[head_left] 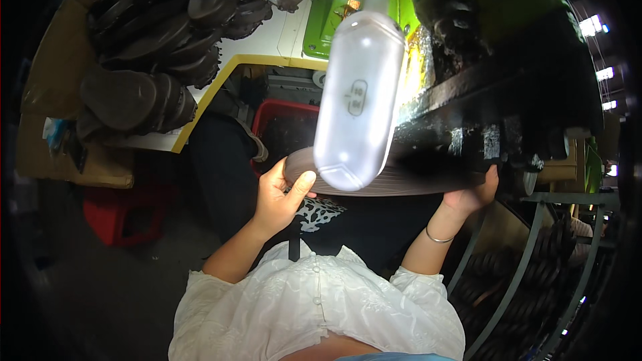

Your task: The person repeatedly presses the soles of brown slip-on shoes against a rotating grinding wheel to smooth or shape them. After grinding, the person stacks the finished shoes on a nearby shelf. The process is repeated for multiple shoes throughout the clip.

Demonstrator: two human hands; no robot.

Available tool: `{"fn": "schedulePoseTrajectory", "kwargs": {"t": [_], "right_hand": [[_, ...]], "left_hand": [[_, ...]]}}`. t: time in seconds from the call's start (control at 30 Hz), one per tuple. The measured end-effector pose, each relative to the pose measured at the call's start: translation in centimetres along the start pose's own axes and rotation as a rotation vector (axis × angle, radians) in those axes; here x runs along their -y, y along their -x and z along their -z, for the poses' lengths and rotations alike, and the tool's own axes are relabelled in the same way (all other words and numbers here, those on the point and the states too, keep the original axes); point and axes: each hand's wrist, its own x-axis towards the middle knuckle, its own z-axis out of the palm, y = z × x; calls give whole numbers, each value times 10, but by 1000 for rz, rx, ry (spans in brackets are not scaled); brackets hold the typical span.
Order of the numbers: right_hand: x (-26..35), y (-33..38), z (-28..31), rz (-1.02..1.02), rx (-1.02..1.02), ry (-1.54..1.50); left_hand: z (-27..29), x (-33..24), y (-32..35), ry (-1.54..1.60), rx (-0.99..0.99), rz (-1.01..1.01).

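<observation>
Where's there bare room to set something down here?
A small patch of white tabletop, between the piled dark soles and the green block, behind the yellow edge. Also dim grey floor between the red stool and the white shirt. Crowded: under the soles, and at right around the dark machine.

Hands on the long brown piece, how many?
2: left hand at the left end of the brown piece, right hand at its right end. More could hide behind the lamp.

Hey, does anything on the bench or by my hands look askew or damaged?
The dark shoe soles at upper left lie jumbled, several with ragged edges, which looks untidy but may be normal. The lamp hides part of the ridged brown piece between your left hand and right hand, so I can't judge it fully.
</observation>
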Motion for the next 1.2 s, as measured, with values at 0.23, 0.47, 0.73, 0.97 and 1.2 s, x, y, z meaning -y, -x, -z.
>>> {"fn": "schedulePoseTrajectory", "kwargs": {"t": [0.23,0.47,0.73,0.97,1.2], "right_hand": [[-28,-7,-14,106,173,-117],[-80,35,-33,25,260,-281],[-115,77,-69,-124,-91,-62],[-114,69,-74,-101,129,209],[-74,44,-79,-239,287,235]], "left_hand": [[19,6,14,-25,-81,-133],[68,-13,22,-207,-238,-216],[124,-32,21,-218,-275,-276],[162,-20,23,-240,-82,25],[116,23,18,-556,434,396]]}}
